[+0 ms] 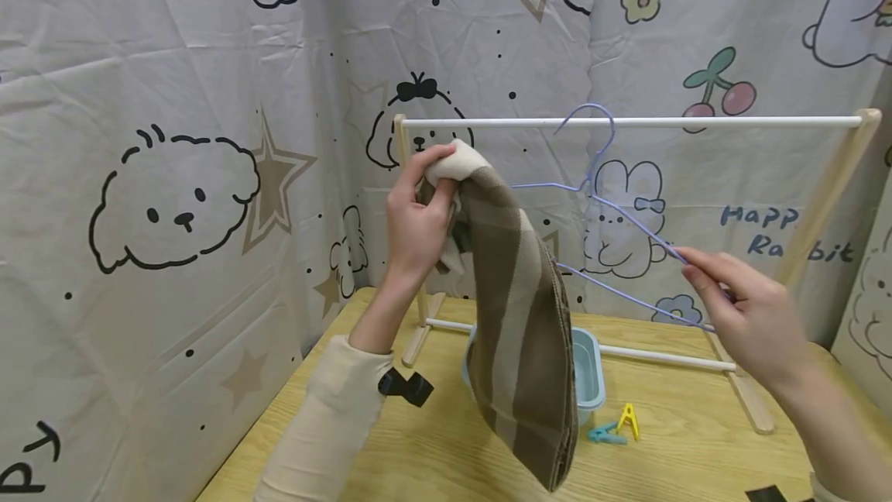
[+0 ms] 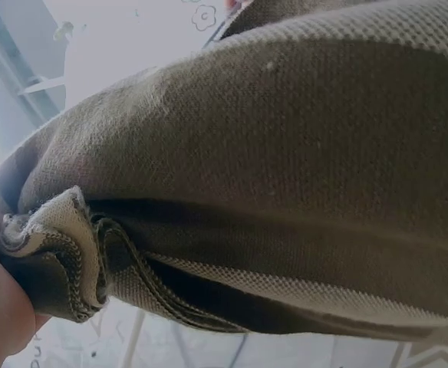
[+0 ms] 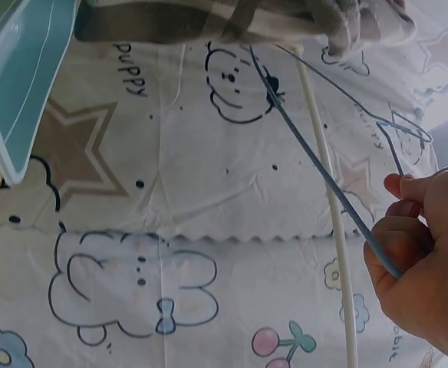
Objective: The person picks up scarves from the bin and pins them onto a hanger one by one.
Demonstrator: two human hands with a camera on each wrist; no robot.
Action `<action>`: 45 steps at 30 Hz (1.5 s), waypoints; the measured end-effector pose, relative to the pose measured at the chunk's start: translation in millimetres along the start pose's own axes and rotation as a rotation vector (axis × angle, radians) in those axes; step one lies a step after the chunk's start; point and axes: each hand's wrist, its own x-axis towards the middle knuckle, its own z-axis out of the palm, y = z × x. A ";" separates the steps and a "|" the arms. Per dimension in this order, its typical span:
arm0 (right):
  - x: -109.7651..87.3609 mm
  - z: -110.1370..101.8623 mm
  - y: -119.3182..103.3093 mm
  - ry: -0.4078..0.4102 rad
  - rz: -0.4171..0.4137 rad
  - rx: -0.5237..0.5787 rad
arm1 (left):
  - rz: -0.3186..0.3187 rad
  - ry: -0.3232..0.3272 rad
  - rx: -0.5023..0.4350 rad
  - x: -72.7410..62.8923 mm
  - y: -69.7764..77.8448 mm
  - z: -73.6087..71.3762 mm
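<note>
My left hand (image 1: 418,215) grips a brown and beige striped knit cloth (image 1: 516,308) by its bunched top edge, and the rest hangs down in folds. In the left wrist view the gathered layers of cloth (image 2: 247,138) fill most of the frame beside the hand (image 2: 5,307). A thin purple-blue clothes hanger (image 1: 637,225) is pinched at its right end by my right hand (image 1: 756,312). Its hook points up, near the rack's top bar. The hanger's left end disappears at the cloth; whether it lies behind or inside, I cannot tell.
A drying rack with a white top bar (image 1: 732,122) and wooden legs stands on the wooden table (image 1: 669,409). Behind the cloth sits a light blue basin (image 1: 592,366), partly hidden. A blue clothespin (image 1: 608,434) and a yellow clothespin (image 1: 629,419) lie beside it. Printed curtains surround the table.
</note>
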 end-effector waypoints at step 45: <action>-19.4 30.0 -46.3 -0.073 -0.275 0.400 | -0.142 -0.572 0.084 -50.4 -0.6 42.0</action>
